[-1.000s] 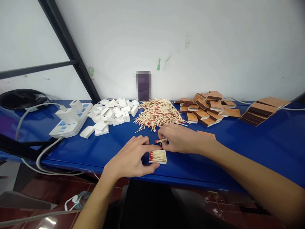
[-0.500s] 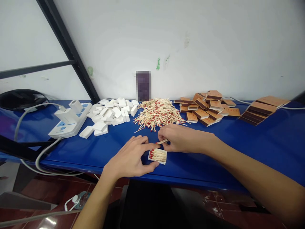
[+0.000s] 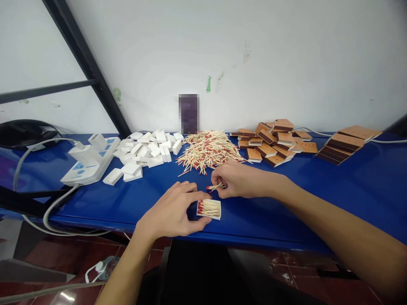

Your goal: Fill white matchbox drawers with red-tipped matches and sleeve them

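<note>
A small white matchbox tray lies on the blue table near its front edge, with red-tipped matches lying in it, heads to the left. My left hand grips the tray from the left, thumb at the near side and index finger at the far side. Just above and behind the tray, my right hand pinches a few matches, their red heads pointing left. Behind that hand spreads a large loose heap of matches.
White matchbox trays are piled left of the heap. Orange-brown matchbox sleeves lie to the right, with a further stack of sleeves beyond. A power strip with cables sits at left. A pixelated dark object stands against the wall.
My right hand has lifted slightly away from the tray, and the matches in its fingers now show more fully. My left hand stays on the tray. The whole view has shifted slightly.
</note>
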Tool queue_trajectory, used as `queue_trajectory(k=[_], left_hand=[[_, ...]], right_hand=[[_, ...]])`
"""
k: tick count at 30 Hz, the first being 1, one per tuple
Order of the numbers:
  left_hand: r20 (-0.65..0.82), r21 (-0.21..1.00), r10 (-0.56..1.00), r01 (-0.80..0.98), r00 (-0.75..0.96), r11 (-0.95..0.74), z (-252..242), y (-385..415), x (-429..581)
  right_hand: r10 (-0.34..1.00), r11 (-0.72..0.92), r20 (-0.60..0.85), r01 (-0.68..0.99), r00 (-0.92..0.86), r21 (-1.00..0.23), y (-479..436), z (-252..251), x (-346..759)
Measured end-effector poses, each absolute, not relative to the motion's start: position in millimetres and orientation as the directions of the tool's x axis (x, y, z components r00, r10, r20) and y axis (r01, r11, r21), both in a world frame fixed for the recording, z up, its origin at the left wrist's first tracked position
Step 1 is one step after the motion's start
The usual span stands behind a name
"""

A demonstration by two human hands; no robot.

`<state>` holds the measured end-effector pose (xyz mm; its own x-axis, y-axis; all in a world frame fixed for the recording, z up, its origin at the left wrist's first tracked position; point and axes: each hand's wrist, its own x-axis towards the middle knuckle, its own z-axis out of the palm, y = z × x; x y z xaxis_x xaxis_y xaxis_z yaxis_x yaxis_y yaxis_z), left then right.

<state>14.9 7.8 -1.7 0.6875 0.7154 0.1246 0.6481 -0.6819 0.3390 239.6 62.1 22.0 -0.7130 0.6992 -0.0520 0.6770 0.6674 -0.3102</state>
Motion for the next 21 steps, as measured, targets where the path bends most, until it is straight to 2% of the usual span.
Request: queue_trajectory(k=[4, 13, 21], left_hand=[[0.113, 0.331, 0.722, 0.659, 0.682, -0.675, -2, 8, 16], [0.164, 0.331, 0.774, 0.705, 0.612, -0.627, -4, 9, 16], [0.16, 0.317, 0.768, 0.705, 0.62, -0.635, -3, 10, 17]], right_hand=[[0.722, 0.626, -0.085, 0.7, -0.687, -0.344, 59, 28, 239], [0.701, 0.633, -0.026, 0.638, -0.713, -0.439, 51, 38, 237], [0.608, 0.726, 0.008, 0.552, -0.794, -0.41, 42, 30, 231]])
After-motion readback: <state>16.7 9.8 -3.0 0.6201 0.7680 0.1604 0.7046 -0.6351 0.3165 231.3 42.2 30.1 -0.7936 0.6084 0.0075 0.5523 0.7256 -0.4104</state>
